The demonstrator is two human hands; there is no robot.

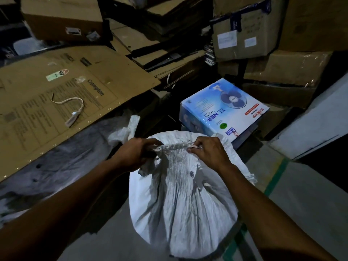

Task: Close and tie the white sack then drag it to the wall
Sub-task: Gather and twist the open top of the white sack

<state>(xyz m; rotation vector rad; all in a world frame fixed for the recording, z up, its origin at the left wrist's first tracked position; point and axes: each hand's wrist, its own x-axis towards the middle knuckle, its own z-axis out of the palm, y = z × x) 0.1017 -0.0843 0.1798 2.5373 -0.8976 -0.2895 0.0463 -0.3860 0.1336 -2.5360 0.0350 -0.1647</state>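
A full white woven sack [180, 200] stands on the grey floor in front of me, its top gathered into a tight pleated ridge. My left hand [136, 154] grips the left end of that ridge with curled fingers. My right hand [208, 150] pinches the right end, where frayed threads stick out. The bunched mouth [174, 146] is stretched flat between the two hands. A loose white flap of sacking [130, 127] rises behind my left hand.
A blue and white table fan box [224, 110] sits just behind the sack. Flattened cardboard [62, 95] with a white cord lies to the left, over a dark sheet. Stacked cartons [267, 40] fill the back. A pale wall [320, 117] and green floor line [276, 178] lie to the right.
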